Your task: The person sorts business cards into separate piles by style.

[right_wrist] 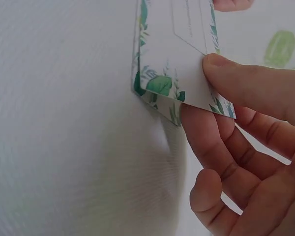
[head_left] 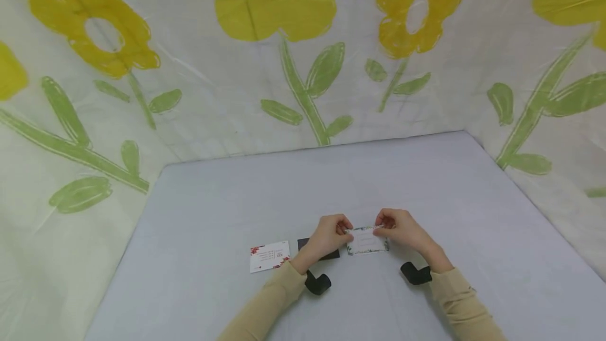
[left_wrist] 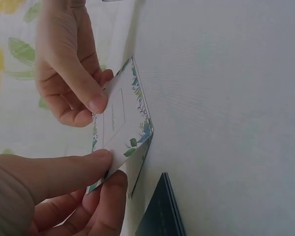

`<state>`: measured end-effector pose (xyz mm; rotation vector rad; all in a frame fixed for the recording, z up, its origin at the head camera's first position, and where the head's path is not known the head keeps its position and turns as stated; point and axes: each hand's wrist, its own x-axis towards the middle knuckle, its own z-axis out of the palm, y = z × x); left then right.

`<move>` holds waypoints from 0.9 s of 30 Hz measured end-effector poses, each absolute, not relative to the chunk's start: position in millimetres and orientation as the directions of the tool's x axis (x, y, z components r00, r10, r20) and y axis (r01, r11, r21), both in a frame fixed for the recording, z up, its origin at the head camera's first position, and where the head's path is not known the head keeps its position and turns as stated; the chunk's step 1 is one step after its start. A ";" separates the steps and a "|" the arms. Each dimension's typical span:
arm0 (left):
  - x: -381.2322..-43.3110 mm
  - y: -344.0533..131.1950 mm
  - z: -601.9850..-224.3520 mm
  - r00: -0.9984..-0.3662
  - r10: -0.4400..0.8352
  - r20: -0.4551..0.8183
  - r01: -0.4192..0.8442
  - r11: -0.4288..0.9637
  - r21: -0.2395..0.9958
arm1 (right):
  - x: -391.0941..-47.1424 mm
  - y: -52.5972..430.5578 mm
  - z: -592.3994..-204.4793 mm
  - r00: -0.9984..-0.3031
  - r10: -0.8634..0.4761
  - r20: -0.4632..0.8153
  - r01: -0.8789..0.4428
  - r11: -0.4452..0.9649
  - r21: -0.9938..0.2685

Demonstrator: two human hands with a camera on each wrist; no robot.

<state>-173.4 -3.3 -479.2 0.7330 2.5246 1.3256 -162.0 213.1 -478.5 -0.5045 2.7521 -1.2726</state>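
A white card with a leafy green border (head_left: 367,243) is held by both hands along its far edge. My left hand (head_left: 326,237) pinches its far left corner between thumb and fingers. At the far right corner my right hand (head_left: 406,229) pinches it the same way. From the right wrist, the held card (right_wrist: 187,73) tilts up at the far side, with another card of matching border (right_wrist: 160,105) under it. To the left, partly behind the left hand, lies a dark card stack (head_left: 331,255). Further left is a white card with red flowers (head_left: 269,258).
Pale cloth covers the table (head_left: 227,199). A white curtain (head_left: 199,93) with painted yellow flowers hangs behind and at the sides. Black wrist-worn devices (head_left: 318,283) sit on both wrists, close above the cloth.
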 end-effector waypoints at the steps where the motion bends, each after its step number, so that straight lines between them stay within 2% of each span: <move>1: -173.0 -3.1 -479.3 -0.860 0.508 0.051 0.335 0.485 0.808 | -162.5 212.7 -479.4 -0.943 -0.322 0.079 -0.271 0.610 -0.745; 7: -169.2 -1.4 -480.1 -0.861 0.504 0.064 0.378 0.551 0.744 | -162.7 209.0 -483.7 -0.939 -0.328 0.102 -0.298 0.633 -0.714; 15: -163.4 0.9 -478.6 -0.859 0.507 0.071 0.452 0.686 0.570 | -159.5 205.1 -478.7 -0.931 -0.352 0.097 -0.322 0.665 -0.674; 24: -159.6 4.3 -476.9 -0.857 0.511 0.067 0.470 0.720 0.511 | -158.0 206.3 -481.8 -0.943 -0.325 0.079 -0.302 0.727 -0.616; 27: -157.4 -0.5 -473.1 -0.854 0.510 0.105 0.486 0.707 0.514 | -156.5 207.5 -482.1 -0.942 -0.322 0.093 -0.311 0.739 -0.597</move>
